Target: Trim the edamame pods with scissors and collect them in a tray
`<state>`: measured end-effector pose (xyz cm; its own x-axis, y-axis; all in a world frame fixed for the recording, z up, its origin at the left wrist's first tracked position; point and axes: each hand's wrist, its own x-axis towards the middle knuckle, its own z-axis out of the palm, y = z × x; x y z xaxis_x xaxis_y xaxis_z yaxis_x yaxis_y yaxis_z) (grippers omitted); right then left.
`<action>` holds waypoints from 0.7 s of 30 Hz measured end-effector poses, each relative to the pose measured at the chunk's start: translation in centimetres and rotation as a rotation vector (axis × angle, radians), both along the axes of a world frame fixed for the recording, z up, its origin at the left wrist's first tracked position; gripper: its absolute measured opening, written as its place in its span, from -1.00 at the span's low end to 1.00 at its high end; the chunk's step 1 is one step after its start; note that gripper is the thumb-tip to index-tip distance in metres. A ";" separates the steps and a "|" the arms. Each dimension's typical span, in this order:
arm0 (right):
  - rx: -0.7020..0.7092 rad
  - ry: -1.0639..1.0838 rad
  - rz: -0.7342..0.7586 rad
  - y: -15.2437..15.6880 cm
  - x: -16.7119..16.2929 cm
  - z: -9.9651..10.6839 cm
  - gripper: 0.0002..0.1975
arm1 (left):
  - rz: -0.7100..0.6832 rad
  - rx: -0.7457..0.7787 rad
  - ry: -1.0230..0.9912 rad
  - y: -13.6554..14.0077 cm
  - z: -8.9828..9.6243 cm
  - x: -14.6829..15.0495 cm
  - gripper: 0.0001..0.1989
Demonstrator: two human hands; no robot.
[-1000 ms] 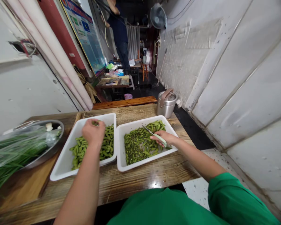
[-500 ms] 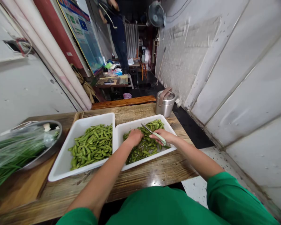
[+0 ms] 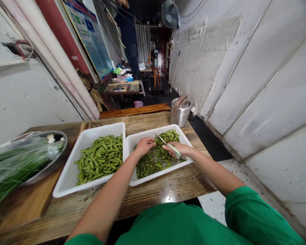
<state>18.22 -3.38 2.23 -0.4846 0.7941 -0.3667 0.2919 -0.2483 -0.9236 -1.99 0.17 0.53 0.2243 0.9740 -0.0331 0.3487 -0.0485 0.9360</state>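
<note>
My right hand [image 3: 177, 149] is closed around the pale green handles of a pair of scissors [image 3: 173, 149]. Their metal blades point up and to the left, over the right white tray [image 3: 132, 140]. Close to the blade tips is my left hand [image 3: 145, 147], its fingers and thumb brought together; whatever they pinch is too small to make out. Under both hands, green soybean pods [image 3: 156, 160] and small trimmed bits lie in this tray. More pods [image 3: 101, 156] are heaped in the left white tray [image 3: 66, 178], which stands against the right one.
A steel lidded pail [image 3: 180, 114] with a brown handle stands at the table's far right corner. On the left, a metal basin [image 3: 62, 149] holds bagged green stalks [image 3: 20, 163] beside a wooden board [image 3: 32, 204]. A person [image 3: 128, 37] stands farther back.
My left hand has lifted slightly from the pods, and its fingers have come up beside the scissor tips. The right hand with the scissors has barely moved.
</note>
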 end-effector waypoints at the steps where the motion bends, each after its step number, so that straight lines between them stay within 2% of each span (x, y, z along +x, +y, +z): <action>1: 0.007 0.001 0.000 0.0 0.0 0.0 -0.62 | 0.013 -0.026 -0.054 -0.1 0.1 0.1 -0.71; 6: 0.024 -0.006 0.013 -0.1 0.0 0.3 -0.61 | 0.069 -0.093 -0.210 -0.6 0.8 0.2 -0.60; 9: 0.038 0.003 0.007 -0.2 -0.1 0.3 -0.62 | 0.072 -0.150 -0.271 -0.6 0.8 0.1 -0.61; 12: 0.060 0.015 0.005 -0.2 0.0 0.2 -0.62 | 0.092 -0.190 -0.240 -0.5 0.5 0.0 -0.62; 21: 0.110 -0.049 0.037 0.0 0.2 0.1 -0.60 | 0.096 -0.139 -0.129 -0.7 0.5 0.0 -0.74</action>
